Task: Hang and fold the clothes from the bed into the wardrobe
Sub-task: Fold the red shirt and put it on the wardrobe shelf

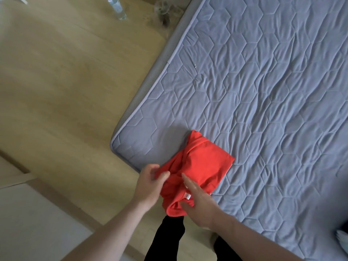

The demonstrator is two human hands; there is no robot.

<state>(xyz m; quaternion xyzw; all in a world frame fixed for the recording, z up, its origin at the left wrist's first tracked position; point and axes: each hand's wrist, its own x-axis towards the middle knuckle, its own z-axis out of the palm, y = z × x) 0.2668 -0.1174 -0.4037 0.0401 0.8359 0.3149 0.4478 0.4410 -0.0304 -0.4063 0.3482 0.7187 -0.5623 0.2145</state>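
You are standing at the corner of a big bed [263, 81] with a soft blue-grey quilted cover. Beside it is a light wooden floor [66, 81]. Your legs in black trousers [169, 240] show at the bottom, close to the bed.

On the bed, near the corner and right in front of you, lies a red piece of clothing [199, 166]. It is folded up into a small bundle, and one end hangs over the edge of the bed. A little white tag shows on it.

Your left hand [148, 183] is pinching the left edge of the red cloth between thumb and fingers. Your right hand [199, 200] lies flat and open on top of the cloth, fingers straight, pressing it down.

Far off on the floor stands a clear bottle [116, 8].
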